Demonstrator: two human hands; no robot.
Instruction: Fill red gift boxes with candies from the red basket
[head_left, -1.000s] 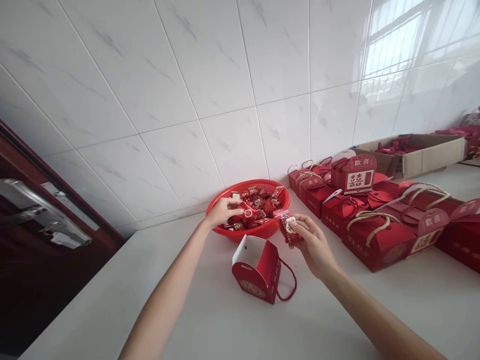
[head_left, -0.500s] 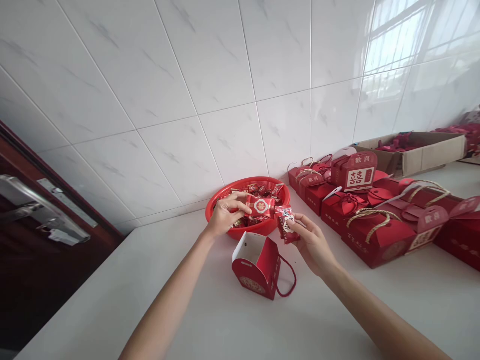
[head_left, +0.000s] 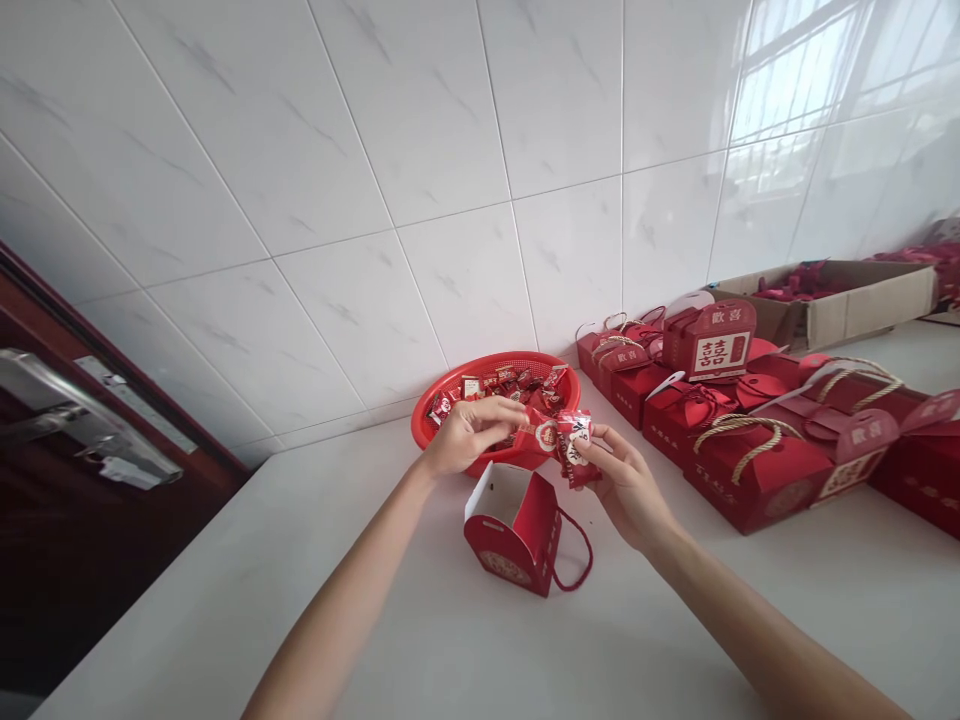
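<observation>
My left hand (head_left: 474,434) is closed on a red wrapped candy (head_left: 545,433), pinched at one end above the basket's front rim. Between the fingers of my right hand (head_left: 622,475) is another red wrapped candy (head_left: 576,448) with white patches and dark lettering. The two candies meet or overlap between my hands. Behind them stands a red plastic basket (head_left: 435,388) of wrapped candies (head_left: 491,378), partly hidden by my left hand. Below my hands is a small red gift box (head_left: 517,545), its top open onto a white inside, with a red cord handle (head_left: 586,570) hanging at its right.
Several red gift boxes (head_left: 757,490) with rope handles crowd the right side of the white counter (head_left: 420,640). One smaller box (head_left: 709,345) rests on top of them. Behind is a cardboard carton (head_left: 862,305) with red items. A tiled wall (head_left: 450,290) closes the back; a dark door (head_left: 90,540) is left.
My left hand has brought its candy rightward and slightly down, up against the one in my right hand. My right hand has hardly moved.
</observation>
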